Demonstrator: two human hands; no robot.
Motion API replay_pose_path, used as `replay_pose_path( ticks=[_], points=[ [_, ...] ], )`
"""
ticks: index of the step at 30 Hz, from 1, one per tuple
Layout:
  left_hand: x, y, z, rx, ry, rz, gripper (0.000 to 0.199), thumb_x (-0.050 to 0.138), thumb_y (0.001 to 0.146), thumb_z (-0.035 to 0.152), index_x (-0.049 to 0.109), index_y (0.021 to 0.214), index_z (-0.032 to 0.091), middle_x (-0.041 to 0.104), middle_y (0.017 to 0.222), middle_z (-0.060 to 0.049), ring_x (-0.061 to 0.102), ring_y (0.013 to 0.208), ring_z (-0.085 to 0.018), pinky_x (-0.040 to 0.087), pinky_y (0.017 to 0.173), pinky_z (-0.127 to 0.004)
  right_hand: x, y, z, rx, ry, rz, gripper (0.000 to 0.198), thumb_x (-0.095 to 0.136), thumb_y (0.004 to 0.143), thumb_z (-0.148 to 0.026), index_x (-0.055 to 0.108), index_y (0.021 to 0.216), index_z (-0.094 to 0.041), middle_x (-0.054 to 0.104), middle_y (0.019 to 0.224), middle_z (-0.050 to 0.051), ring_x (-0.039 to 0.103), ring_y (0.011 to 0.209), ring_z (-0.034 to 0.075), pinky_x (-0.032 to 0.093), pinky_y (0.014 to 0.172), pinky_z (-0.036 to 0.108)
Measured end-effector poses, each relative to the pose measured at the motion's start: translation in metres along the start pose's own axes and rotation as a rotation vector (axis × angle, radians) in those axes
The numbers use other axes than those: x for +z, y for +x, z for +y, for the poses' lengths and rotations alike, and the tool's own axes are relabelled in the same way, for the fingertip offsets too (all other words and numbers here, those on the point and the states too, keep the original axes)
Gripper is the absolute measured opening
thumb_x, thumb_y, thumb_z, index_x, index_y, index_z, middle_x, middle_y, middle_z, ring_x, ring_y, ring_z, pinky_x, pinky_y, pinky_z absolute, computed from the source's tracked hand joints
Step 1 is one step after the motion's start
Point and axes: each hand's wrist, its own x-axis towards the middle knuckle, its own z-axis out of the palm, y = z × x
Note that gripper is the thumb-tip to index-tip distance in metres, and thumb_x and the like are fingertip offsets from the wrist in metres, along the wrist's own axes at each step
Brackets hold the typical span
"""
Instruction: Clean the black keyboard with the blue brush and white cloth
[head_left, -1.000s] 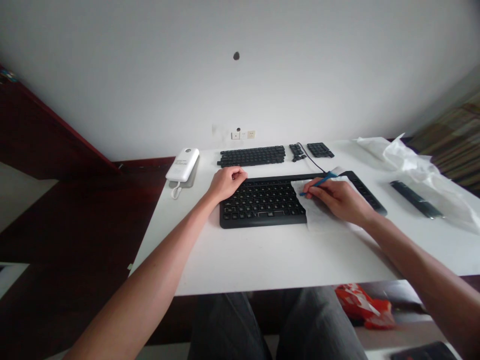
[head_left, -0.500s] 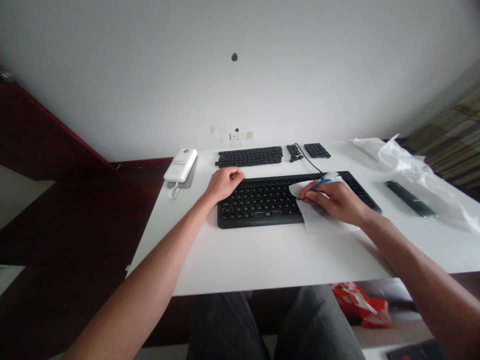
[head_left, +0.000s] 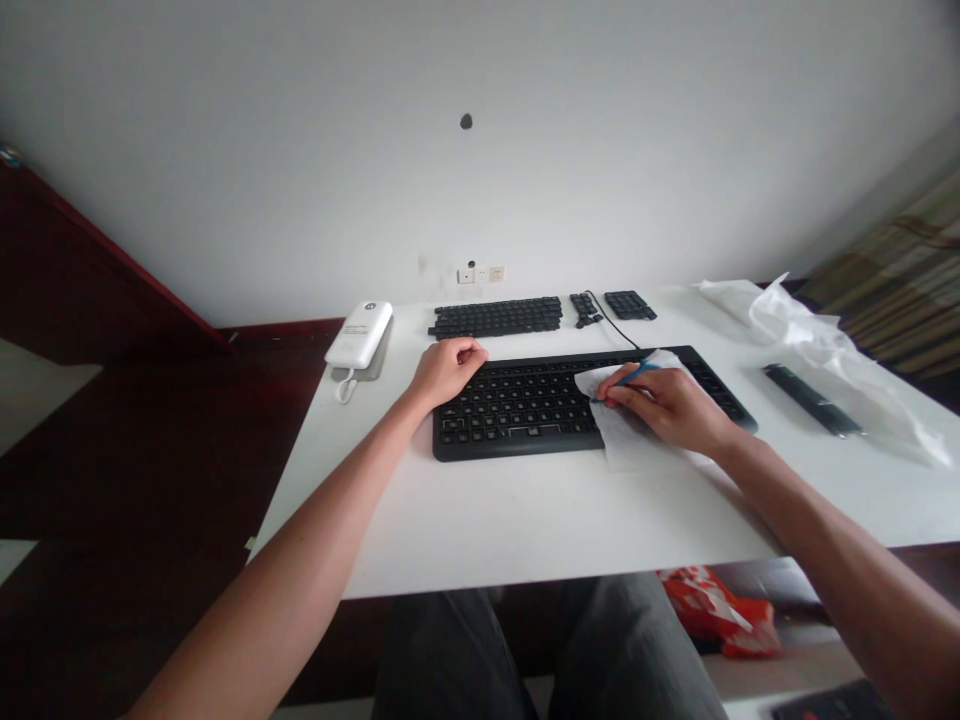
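A black keyboard with its keycaps off lies on the white table. My left hand has its fingers curled and rests on the keyboard's back left corner. My right hand pinches a thin blue pen-like tool over the right part of the keyboard; its exact kind is not clear. A white wipe is spread under that hand, covering part of the keys and the front edge. The tool's lower tip is hidden by the fingers and the wipe.
Removed keycaps stand in rows behind the keyboard, with smaller groups further right. A white power bank is at the left. At the right lie a dark strip-like piece and crumpled white plastic. A cable runs from the keyboard's back.
The view has shifted slightly. My right hand has tilted the blue tool a little lower over the wipe. My left hand stays on the keyboard's corner.
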Motion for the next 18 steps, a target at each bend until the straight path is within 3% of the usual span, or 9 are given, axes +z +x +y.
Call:
replay_pose_path(
  ticks=[18],
  points=[
    [0.0015,0.0012,-0.0013,0.003,0.03,0.01,0.026,0.059,0.099,0.036,0.074,0.084,0.02,0.07,0.081,-0.002,0.06,0.074,-0.019,0.039,0.07,-0.032,0.0018,0.0087,-0.0027,-0.035,-0.061,0.028,0.032,0.05,0.105,-0.045,0.075,0.096,-0.027,0.081,0.1,0.004,0.075,0.084,0.024,0.056,0.08,0.039]
  ],
)
